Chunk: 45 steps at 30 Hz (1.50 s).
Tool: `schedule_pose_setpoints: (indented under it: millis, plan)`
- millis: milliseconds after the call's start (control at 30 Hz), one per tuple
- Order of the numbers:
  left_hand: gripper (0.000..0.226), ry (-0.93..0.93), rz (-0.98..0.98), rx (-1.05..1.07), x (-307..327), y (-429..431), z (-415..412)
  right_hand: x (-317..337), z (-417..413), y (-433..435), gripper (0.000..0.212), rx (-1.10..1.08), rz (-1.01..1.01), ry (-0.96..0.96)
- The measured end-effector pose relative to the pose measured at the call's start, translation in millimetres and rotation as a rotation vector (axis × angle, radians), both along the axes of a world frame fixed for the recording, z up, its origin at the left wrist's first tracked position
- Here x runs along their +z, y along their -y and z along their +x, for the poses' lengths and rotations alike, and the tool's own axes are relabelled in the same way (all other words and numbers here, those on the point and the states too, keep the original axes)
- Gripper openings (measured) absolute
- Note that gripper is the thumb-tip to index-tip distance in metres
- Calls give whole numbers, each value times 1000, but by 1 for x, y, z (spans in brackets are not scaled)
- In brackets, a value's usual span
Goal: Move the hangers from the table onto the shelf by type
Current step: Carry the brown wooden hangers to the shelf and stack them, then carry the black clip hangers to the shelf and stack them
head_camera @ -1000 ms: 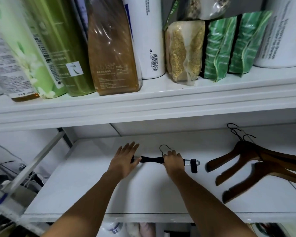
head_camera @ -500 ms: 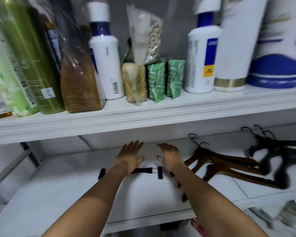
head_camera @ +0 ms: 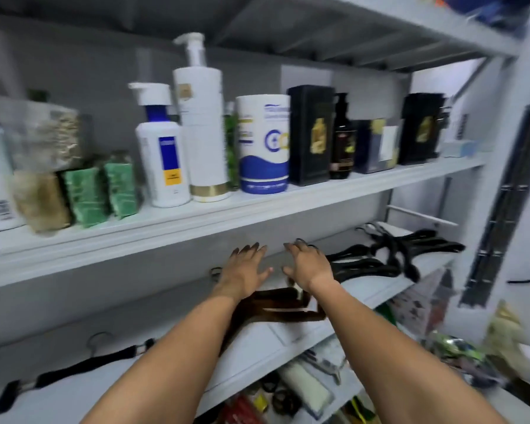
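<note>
A black clip hanger (head_camera: 74, 367) lies flat at the left of the white shelf (head_camera: 257, 341), with no hand on it. Brown wooden hangers (head_camera: 282, 307) lie in the middle, partly hidden by my forearms. Black plastic hangers (head_camera: 392, 255) are stacked at the right end. My left hand (head_camera: 245, 270) and my right hand (head_camera: 306, 264) hover side by side over the shelf with fingers spread, holding nothing.
The shelf above (head_camera: 227, 209) carries pump bottles (head_camera: 202, 117), a blue-and-white tub (head_camera: 263, 142), black boxes (head_camera: 311, 133) and green packets (head_camera: 101, 191). Below the hanger shelf lies a jumble of small items (head_camera: 303, 390). A white upright (head_camera: 502, 179) stands at the right.
Both hands have let go of the clip hanger, which now lies at the shelf's left. The view has swung to the right, bringing the black hangers into sight.
</note>
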<state>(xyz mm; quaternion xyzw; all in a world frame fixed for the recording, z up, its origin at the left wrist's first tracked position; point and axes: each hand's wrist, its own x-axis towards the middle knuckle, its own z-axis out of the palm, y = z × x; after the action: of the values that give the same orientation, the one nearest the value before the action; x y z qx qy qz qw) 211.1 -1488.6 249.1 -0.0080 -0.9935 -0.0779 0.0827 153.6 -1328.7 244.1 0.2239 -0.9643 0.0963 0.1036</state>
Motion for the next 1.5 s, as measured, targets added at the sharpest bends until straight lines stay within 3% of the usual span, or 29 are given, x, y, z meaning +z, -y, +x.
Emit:
schedule_pose_setpoints:
  millis: [467, 867, 1133, 1500]
  plan:
    - [63, -96, -30, -421, 58, -282, -88, 50, 5, -313, 59, -485, 13, -125]
    - [64, -49, -95, -826, 42, -498, -118, 19, 63, -511, 60, -926, 30, -74]
    - [63, 1, -70, -1133, 16, -636, -143, -9, 103, -608, 59, -1282, 72, 21]
    - [61, 40, -24, -1507, -11, -762, -129, -44, 179, -653, 60, -1685, 24, 114]
